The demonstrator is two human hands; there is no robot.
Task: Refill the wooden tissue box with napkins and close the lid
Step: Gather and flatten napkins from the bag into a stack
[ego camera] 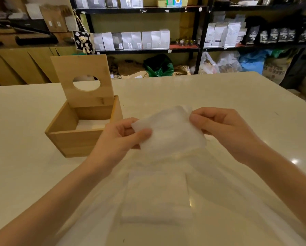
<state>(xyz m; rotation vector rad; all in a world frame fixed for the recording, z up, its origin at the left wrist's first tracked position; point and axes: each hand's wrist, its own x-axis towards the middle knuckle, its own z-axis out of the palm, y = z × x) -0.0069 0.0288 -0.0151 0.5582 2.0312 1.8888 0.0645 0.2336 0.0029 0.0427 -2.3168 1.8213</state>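
A wooden tissue box [72, 141] stands on the pale table at the left, its lid [82, 68] with an oval hole tipped up at the back. A few white napkins [91, 124] lie at its bottom. I hold a white napkin [168, 134] in the air just right of the box. My left hand [120, 137] pinches its left edge and my right hand [221, 128] pinches its upper right corner. Below my hands a pack of napkins [157, 196] lies in clear plastic wrap on the table.
The pale table [237, 96] stretches far to the right and back. Behind it stand black shelves [200, 41] with bags and boxes, sacks on the floor, and a wooden counter [24, 64] at the left.
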